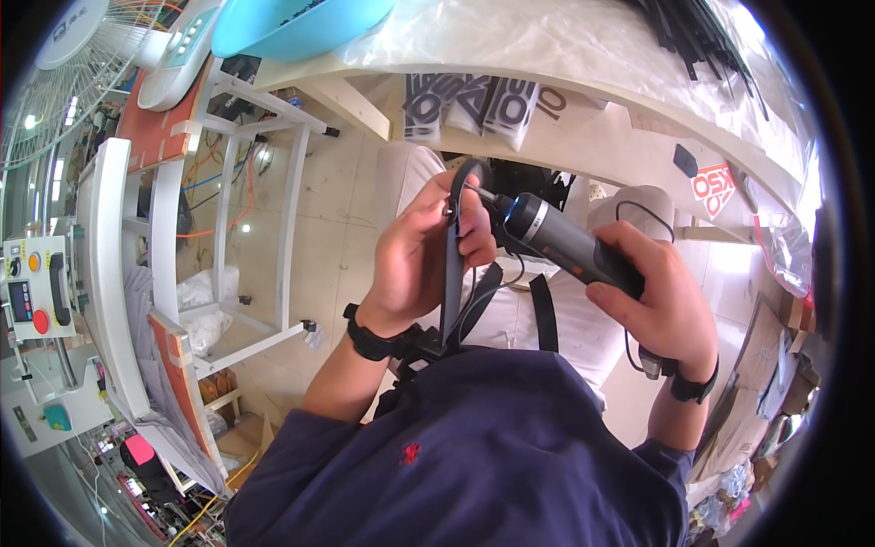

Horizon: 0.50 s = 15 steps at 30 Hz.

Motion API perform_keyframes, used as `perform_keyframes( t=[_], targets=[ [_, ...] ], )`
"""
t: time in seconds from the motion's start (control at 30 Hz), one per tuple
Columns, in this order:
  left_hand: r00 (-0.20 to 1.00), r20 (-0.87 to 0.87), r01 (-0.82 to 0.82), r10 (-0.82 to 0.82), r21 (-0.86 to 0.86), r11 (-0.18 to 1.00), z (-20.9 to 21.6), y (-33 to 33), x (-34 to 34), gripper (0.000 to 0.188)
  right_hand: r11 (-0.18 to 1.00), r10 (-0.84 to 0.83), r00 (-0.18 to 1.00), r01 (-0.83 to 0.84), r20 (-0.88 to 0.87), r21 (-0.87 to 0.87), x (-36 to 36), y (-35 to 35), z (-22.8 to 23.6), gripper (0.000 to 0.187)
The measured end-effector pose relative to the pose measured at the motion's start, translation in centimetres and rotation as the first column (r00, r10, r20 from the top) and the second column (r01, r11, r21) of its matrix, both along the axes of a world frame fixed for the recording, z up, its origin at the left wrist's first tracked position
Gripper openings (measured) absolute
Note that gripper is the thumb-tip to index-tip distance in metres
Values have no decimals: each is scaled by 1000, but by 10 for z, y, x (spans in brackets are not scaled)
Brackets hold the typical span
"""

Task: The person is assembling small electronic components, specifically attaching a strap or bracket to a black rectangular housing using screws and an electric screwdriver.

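Observation:
My left hand (412,255) is closed on a narrow black strap (452,273), bent into a loop at the top, with its length hanging down toward my lap. A small shiny metal piece shows on the strap beside my thumb. In my right hand (663,296) is a dark grey cordless electric screwdriver (567,242), tilted with its bit toward the left. The bit's tip reaches the strap's loop at my left fingertips; whether it sits in a screw there is hidden by the fingers. Both wrists wear black bands with a cable.
Ahead stands a table edge covered in clear plastic film (510,41), bearing a blue tub (273,41) and a bundle of black strips (702,46). Printed packets (510,114) sit beneath. Left are a white metal frame (293,219), a fan (87,73) and a control box (38,278).

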<state>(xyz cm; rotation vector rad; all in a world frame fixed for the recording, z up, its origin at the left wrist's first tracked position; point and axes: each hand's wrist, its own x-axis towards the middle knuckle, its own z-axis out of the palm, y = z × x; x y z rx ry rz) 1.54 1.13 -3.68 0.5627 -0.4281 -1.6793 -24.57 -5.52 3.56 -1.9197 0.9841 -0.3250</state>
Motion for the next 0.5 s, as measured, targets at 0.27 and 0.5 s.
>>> perform_keyframes(
  t=[0.27, 0.5],
  targets=[
    [988, -154, 7, -6, 7, 1000, -8, -2, -1, 34, 995, -8, 1000, 9, -12, 95, -5, 9, -7, 37],
    [983, -180, 38, -22, 83, 996, -9, -3, 0, 35, 998, 41, 998, -43, 39, 38, -7, 11, -10, 37]
  ],
)
